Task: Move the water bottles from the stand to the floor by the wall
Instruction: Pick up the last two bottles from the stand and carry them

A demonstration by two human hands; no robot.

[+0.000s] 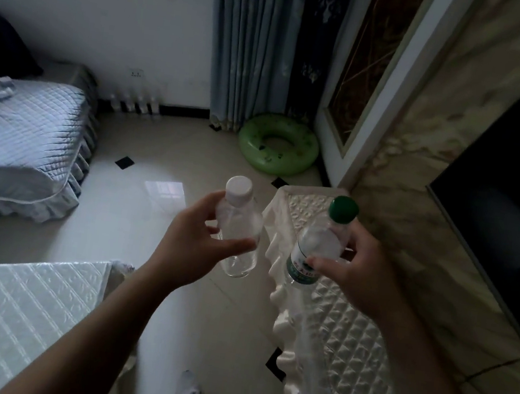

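Two bottles are held up at the centre of the frame, one in each hand. The left hand (192, 247) is wrapped round a clear bottle (240, 227) with a white cap (238, 189); its grip is pressed onto the body, thumb across the front, fingers behind. The right hand (359, 274) is clamped on a second bottle (318, 246), green-capped (344, 209) and banded with a green and white label (300, 267); thumb on the label, fingers round the far side. Both bottles are tilted slightly, caps leaning away from the wearer, and are kept apart from each other, above the floor (138, 214) and the edge of the stand (343, 338).

The stand, covered in a white embossed cloth, is seen at lower right, against the marbled wall. Nothing more can be made out on the part of it that shows.

Far off, at upper left of centre, a row of clear bottles (132, 103) is lined up on the floor against the white wall, under one socket (136, 73); about five or six are counted, though blur prevents a sure tally.

One green swim ring (278, 145) is laid by the curtain (254, 48), upper centre. One bed (20, 141) is seen at left, and one white-covered surface (18, 314) at lower left.
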